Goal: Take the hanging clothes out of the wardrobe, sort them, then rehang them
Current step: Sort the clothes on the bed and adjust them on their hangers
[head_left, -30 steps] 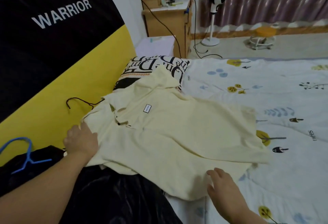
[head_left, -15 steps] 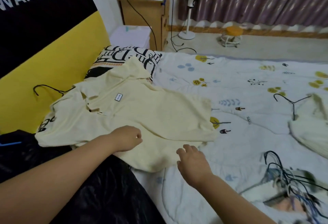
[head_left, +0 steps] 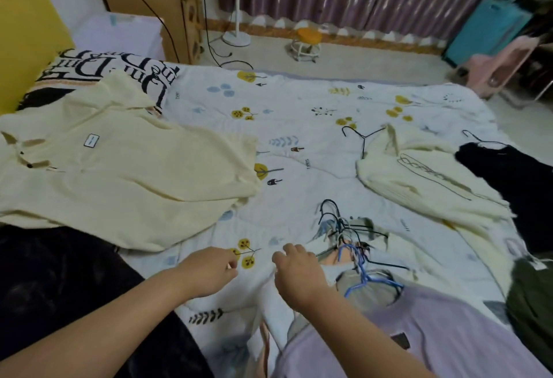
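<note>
1. The left hand (head_left: 206,270) hung low over the bed cover (head_left: 299,114), near the front edge. Its fingers were curled in, with thumb and finger close together. I could not tell if it held anything.
2. The right hand (head_left: 296,273) was just beside it, on the near edge of a pile of clothes on hangers (head_left: 359,267). Its fingers were bent down onto white cloth there. I could not tell if they gripped it.
3. The pile lay on the bed close to the person. Black and blue hangers stuck out of its top in a bunch. A light purple top (head_left: 419,338) was the nearest one in it.
4. A pale yellow shirt (head_left: 128,180) lay spread flat on the left side of the bed. Its top end lay partly over a pillow with black letters (head_left: 98,69).
5. A cream sweater (head_left: 425,186) lay on the right side, with a black hanger (head_left: 363,138) poking out at its top.
6. A black garment (head_left: 508,174) lay just past the sweater, at the right edge.
7. Dark shiny cloth (head_left: 59,288) covered the near left corner.
8. Past the bed stood a small orange stool (head_left: 308,44) and a white fan stand (head_left: 236,30) on the floor.
</note>
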Demonstrator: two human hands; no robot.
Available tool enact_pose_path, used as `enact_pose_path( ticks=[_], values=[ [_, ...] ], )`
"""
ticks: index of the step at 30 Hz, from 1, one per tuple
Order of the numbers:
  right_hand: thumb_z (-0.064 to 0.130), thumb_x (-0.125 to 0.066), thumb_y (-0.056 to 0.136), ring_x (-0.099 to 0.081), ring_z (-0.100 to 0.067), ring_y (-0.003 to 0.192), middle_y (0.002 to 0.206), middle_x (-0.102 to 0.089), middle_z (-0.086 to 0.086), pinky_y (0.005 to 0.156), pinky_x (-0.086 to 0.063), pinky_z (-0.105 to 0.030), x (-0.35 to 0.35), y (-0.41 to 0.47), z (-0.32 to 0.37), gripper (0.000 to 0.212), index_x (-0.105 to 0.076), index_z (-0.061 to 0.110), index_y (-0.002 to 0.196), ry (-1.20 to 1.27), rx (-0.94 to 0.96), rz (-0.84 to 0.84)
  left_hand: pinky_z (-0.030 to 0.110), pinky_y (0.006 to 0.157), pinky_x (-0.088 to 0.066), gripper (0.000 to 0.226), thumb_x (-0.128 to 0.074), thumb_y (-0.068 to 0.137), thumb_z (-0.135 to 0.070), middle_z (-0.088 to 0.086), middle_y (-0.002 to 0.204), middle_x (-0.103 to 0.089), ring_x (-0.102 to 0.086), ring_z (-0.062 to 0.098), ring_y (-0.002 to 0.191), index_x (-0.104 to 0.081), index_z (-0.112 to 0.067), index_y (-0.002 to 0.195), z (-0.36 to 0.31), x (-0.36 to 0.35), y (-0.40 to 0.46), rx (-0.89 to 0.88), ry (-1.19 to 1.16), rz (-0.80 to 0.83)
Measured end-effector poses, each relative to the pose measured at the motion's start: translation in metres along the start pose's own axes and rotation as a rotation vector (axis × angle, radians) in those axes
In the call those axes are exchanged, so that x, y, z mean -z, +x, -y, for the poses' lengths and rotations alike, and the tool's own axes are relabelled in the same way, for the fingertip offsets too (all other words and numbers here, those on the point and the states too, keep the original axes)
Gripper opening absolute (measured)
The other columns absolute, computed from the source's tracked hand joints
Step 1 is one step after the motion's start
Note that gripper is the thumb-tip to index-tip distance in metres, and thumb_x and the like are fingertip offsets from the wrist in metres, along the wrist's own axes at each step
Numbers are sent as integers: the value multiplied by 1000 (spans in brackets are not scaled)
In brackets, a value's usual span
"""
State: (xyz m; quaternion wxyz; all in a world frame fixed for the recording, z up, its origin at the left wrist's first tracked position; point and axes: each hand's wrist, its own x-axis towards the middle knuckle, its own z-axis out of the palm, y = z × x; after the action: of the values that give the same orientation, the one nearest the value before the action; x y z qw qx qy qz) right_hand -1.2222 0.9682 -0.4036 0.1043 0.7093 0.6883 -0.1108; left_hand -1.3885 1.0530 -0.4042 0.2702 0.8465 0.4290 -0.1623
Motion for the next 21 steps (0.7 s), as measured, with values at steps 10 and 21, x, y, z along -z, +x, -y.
enact_pose_path(
  ticks=[10,21],
  values=[
    [18,-69,45,-59,-24,51,61,-60,-6,40,-45,-29,-78,-81,-101,16,-65,14,60,-27,-248,-8,32,87,-43,27,-37,96,-27,1,117,-57,-54,23,111,-53,-19,117,-125,-116,10,80,4,-211],
    [23,-91,38,-67,-41,87,101,-67,-23,62,-56,-45,-134,-126,-215,74,-67,4,106,44,-476,19,31,50,-48,49,-92,32,-30,5,64,-59,-61,25,58,-67,-14,70,-190,-206,31,117,62,-455]
  ],
)
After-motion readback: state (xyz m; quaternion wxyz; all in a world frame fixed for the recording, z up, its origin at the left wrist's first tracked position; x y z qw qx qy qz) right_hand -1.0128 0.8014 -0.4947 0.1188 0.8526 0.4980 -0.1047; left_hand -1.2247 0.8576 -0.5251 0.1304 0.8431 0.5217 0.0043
